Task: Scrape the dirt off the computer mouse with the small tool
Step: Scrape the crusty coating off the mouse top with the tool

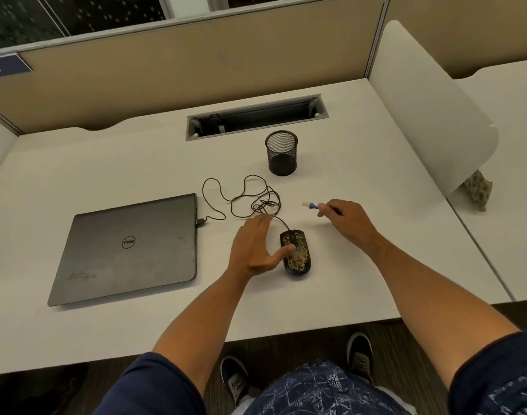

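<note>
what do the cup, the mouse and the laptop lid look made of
Cup: black wire mesh, likely metal; light shows through its wall. Mouse: glossy black shell, probably plastic, streaked with yellowish dirt. Laptop lid: matte dark grey, smudged; metal or plastic, hard to tell.

A white desk [106, 163] fills the cubicle. Tan partition panels [196, 61] rise behind the desk. Dark windows [76, 13] sit above them.

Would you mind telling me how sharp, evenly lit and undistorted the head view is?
Head view: soft even light, faint shadows under both hands; desk edges bow from the wide lens; tool in the right hand slightly blurred; mouse and laptop fairly sharp.
</note>
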Action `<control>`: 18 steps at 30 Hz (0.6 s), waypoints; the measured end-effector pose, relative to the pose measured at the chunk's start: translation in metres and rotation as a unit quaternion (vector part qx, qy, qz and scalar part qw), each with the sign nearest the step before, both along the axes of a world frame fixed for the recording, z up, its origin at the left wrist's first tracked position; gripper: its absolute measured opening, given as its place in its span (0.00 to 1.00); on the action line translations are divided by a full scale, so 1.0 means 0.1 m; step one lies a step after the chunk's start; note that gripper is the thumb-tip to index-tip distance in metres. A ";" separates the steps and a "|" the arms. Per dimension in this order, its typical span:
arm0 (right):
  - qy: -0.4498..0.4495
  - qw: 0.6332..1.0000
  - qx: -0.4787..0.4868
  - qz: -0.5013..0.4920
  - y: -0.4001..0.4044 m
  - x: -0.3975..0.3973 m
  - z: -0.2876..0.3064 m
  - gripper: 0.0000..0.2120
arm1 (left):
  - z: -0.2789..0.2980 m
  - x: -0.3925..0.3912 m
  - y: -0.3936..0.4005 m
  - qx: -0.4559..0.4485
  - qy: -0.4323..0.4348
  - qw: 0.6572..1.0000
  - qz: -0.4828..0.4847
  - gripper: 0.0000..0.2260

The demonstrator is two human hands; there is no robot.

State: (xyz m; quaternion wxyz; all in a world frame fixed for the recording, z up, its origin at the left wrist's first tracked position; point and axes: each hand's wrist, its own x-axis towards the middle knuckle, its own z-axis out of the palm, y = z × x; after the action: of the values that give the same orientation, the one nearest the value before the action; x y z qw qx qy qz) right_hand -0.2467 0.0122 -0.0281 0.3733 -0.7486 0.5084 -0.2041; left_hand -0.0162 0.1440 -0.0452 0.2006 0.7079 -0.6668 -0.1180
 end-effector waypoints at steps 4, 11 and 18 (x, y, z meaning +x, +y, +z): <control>-0.054 0.997 0.047 -0.014 0.06 -0.13 -0.06 0.14 | -0.07 -0.05 0.14 0.021 0.001 0.999 -0.033 0.50; -0.079 0.988 0.133 0.025 0.14 -0.16 -0.05 0.11 | -0.13 -0.13 0.20 0.027 -0.003 0.999 -0.040 0.55; -0.063 0.983 0.166 0.055 0.14 -0.12 -0.03 0.10 | -0.12 -0.11 0.21 0.048 -0.024 0.997 -0.051 0.56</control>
State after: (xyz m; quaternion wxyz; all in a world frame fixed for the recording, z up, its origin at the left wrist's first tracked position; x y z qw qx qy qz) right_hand -0.2585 0.0258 -0.0312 0.5347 -0.6886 0.4686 -0.1427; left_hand -0.0274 0.1648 -0.0572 0.1444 0.6847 -0.7000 -0.1426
